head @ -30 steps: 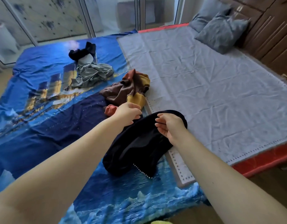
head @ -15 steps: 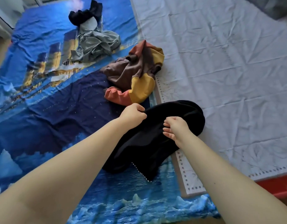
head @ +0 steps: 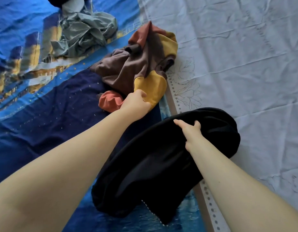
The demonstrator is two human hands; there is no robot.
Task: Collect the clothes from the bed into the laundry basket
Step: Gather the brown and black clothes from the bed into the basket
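On the bed's near edge, the right hand [head: 191,131] is bunched into the black garment [head: 161,164], while the left hand [head: 138,103] pinches the yellow patch of the brown-and-orange top [head: 136,67]. Both look soft, light and floppy (no slip worries), so grab a big middle fistful or the ends will trail.
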